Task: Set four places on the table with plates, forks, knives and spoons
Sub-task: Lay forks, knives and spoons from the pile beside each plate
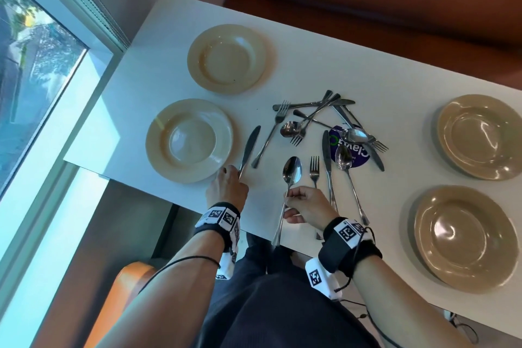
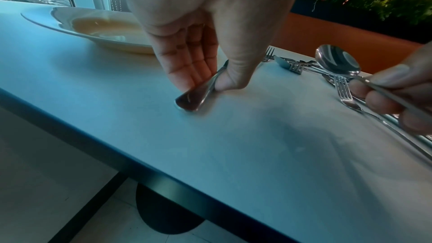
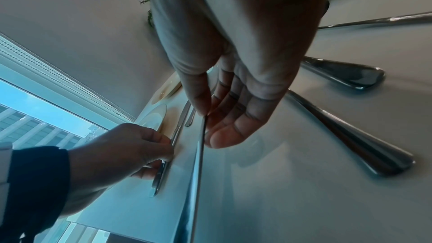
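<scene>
Four beige plates sit on the white table: two at the left (image 1: 195, 65) (image 1: 158, 147) and two at the right (image 1: 446, 133) (image 1: 423, 240). My left hand (image 1: 231, 174) pinches the handle of a knife (image 1: 248, 147) that lies just right of the near left plate; the pinch (image 2: 205, 86) shows thumb against fingers on the knife (image 2: 194, 99). My right hand (image 1: 288, 200) pinches the handle of a spoon (image 1: 292, 169), whose bowl (image 2: 336, 62) is raised off the table. The spoon's thin handle (image 3: 198, 154) runs down past my right hand (image 3: 205, 123).
A loose pile of forks, knives and spoons (image 1: 316, 116) lies mid-table over a purple sticker (image 1: 358, 152). A fork (image 1: 314, 169), knife (image 1: 327, 161) and spoon (image 1: 344, 161) lie side by side near the front edge. A window is at the left, a brown bench beyond.
</scene>
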Tool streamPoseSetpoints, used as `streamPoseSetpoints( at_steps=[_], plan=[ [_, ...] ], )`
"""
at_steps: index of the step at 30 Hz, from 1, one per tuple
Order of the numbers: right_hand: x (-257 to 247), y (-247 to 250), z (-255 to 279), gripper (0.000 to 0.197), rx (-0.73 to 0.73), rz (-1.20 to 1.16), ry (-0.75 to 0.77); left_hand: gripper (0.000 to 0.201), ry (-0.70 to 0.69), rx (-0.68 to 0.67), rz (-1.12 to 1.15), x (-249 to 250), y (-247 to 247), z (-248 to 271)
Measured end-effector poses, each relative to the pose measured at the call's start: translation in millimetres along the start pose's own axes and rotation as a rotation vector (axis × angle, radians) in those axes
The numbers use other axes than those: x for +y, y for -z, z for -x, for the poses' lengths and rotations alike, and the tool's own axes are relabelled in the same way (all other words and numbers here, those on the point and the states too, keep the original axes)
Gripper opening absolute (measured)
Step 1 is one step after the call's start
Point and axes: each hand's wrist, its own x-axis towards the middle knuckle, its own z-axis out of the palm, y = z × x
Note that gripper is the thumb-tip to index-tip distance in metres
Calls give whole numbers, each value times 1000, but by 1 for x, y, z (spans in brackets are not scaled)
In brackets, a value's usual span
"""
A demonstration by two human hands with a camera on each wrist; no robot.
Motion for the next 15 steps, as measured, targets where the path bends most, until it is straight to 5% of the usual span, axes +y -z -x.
streamPoseSetpoints(
  at_steps=[15],
  plan=[
    [0, 16, 2, 4, 46, -87, -7, 18, -78, -25, -58, 1, 10, -11]
  ],
)
